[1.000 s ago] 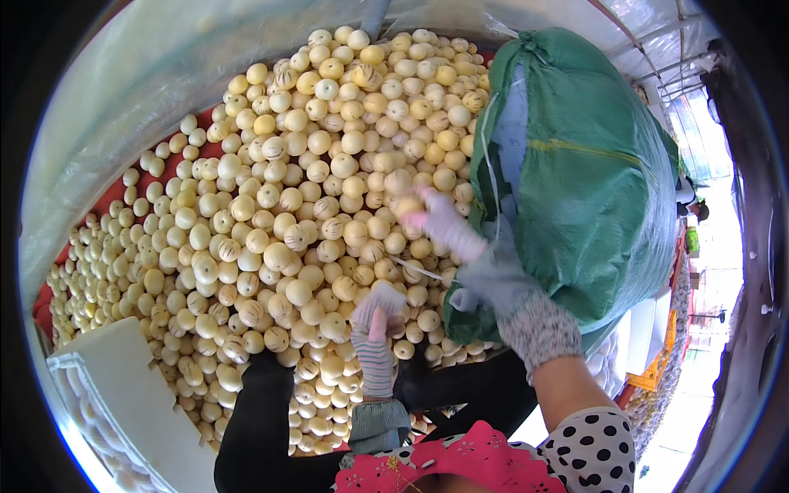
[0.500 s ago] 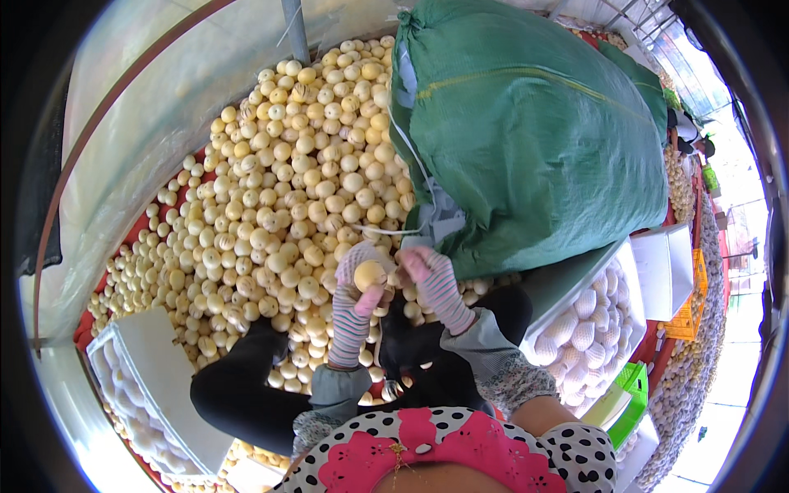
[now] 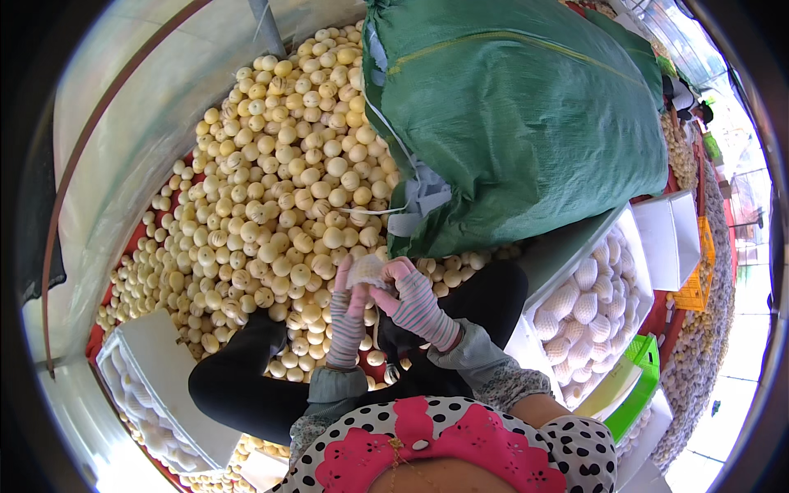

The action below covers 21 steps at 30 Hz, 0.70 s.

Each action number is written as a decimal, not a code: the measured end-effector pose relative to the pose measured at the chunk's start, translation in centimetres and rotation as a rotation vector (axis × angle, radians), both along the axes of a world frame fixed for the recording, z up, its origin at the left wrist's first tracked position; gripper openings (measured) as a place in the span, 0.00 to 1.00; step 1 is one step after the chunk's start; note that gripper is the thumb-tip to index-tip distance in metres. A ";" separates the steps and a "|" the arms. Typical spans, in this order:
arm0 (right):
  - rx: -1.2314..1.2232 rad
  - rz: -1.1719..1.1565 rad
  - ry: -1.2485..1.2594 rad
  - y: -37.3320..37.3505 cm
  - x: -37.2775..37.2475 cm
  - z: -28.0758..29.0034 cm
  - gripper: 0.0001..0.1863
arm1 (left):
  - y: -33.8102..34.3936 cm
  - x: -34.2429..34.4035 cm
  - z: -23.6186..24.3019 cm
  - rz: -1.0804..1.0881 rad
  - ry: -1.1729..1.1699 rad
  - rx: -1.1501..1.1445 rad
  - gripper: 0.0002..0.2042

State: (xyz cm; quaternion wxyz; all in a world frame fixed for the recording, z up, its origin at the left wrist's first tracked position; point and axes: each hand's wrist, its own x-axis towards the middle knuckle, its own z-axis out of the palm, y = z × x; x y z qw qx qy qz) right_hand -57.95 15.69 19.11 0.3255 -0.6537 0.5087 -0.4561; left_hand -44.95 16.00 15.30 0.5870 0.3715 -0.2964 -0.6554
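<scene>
Between my hands is a pale yellow fruit in a white foam net sleeve (image 3: 366,271); the net covers most of the fruit. My left hand (image 3: 348,297), in a striped fingerless glove, grips it from the left. From the right, my right hand (image 3: 403,294), gloved alike, has its fingers closed at the net's edge. In front of me spreads a big heap of round, pale yellow fruits (image 3: 279,193), some with brownish stripes like pepinos. The heap reaches in between my bent legs.
A bulging green woven sack (image 3: 526,123) lies at the right, over a box of netted fruits (image 3: 585,316). Another white box (image 3: 168,386) of netted fruits stands at the left. Green (image 3: 641,386) and orange crates (image 3: 694,275) are farther right. A person (image 3: 686,99) is at the far right.
The bare fruit in my left hand is now mostly covered by the foam net. My right hand has moved in left against it. The view has shifted slightly.
</scene>
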 end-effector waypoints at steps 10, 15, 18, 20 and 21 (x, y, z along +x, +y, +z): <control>0.287 -0.191 1.349 -14.5 -11.2 -10.5 0.13 | -0.6 1.3 -0.2 -0.019 0.561 0.607 0.27; 0.217 -0.078 1.439 -14.5 -15.3 -14.1 0.13 | -0.7 2.0 -2.4 0.070 0.884 0.585 0.19; 0.163 -0.114 1.128 -11.6 -8.6 -5.8 0.18 | 0.3 4.5 -2.2 0.216 0.758 0.680 0.17; 0.279 -0.178 0.805 -9.1 -7.5 -2.7 0.23 | 0.9 4.5 -4.7 0.149 0.476 0.524 0.23; 0.181 -0.085 0.419 -7.7 -8.0 -3.6 0.26 | 0.8 4.2 -5.5 0.112 0.336 0.447 0.27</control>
